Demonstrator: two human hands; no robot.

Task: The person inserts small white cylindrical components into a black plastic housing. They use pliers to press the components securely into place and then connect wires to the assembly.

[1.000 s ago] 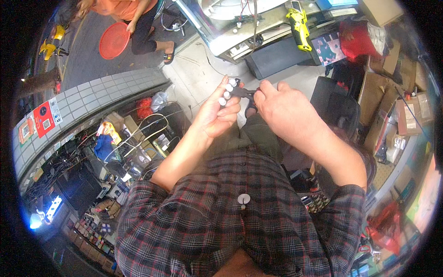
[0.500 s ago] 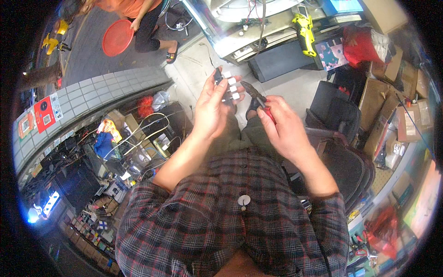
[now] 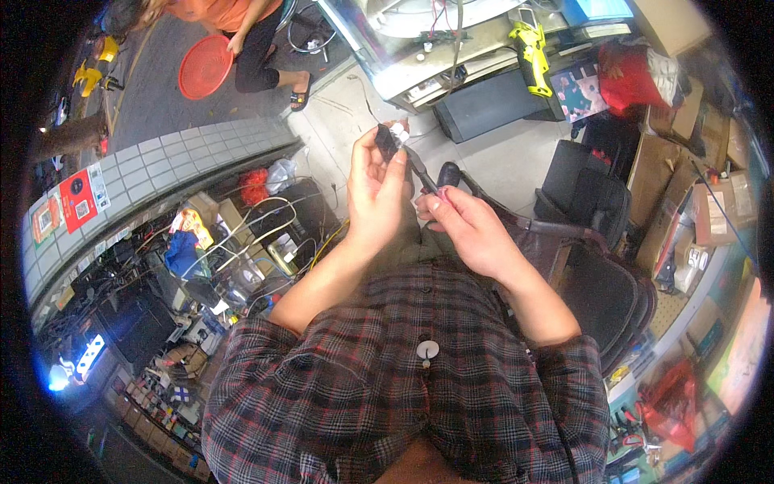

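My left hand [image 3: 376, 194] is closed around a small black part with white pieces [image 3: 387, 142], held up in front of my lap. Its exact kind I cannot make out. In my right hand [image 3: 474, 232] is a pair of pliers [image 3: 422, 172], with a little of the red handle showing between the fingers. The dark jaws reach up to the part beside my left thumb and seem to touch it. Whether they grip it is hidden.
A glass-fronted workbench [image 3: 395, 85] with a yellow-green tool [image 3: 531, 60] stands ahead. To the right are a dark chair [image 3: 592, 290] and cardboard boxes [image 3: 713, 206]. Cables and clutter [image 3: 258, 242] fill the left. Beyond the tiled ledge [image 3: 169, 161], a person holds a red basket [image 3: 205, 66].
My right hand has moved left and slightly down, bringing the pliers from beside the part onto it. My left hand has turned the part, so fewer white pieces show.
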